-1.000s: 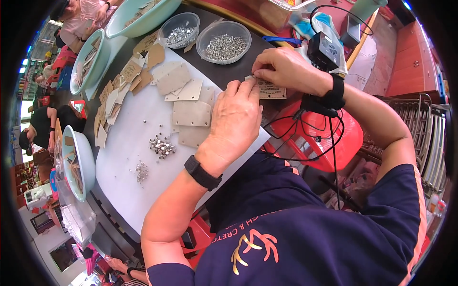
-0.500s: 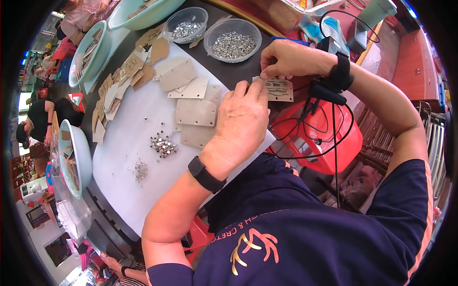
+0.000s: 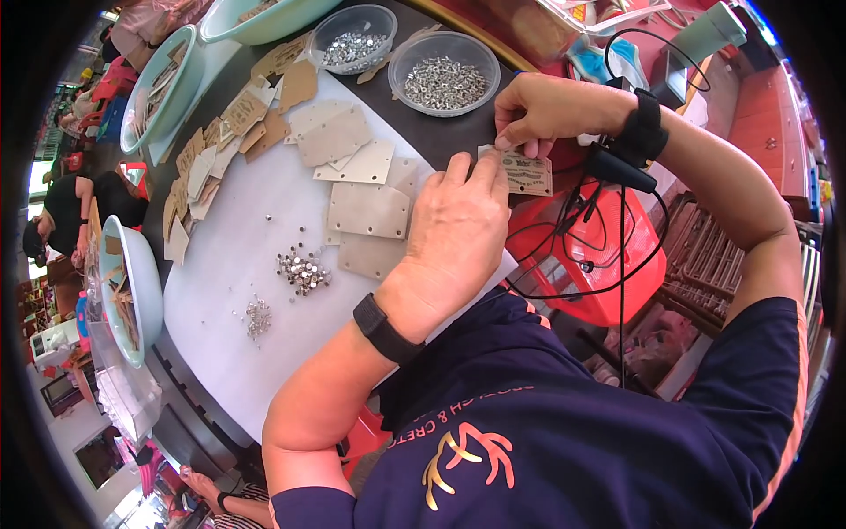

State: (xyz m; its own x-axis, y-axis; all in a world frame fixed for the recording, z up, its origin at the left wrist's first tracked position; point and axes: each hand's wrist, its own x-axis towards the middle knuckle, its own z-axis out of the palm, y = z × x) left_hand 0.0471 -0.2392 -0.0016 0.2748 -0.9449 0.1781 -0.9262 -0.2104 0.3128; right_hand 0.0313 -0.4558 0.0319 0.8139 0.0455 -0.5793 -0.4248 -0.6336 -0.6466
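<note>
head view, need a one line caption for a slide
Both hands, left hand and right hand, pinch a small tan tag beside loose metal rivets on a white sheet.

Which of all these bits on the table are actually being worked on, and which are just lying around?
In use:
- small tan rectangular tag, held by left hand and right hand
- little pile of silver metal studs on the white sheet

Lying about:
- clear round bowl of silver studs
- loose beige punched cards
- pale green basin
</note>
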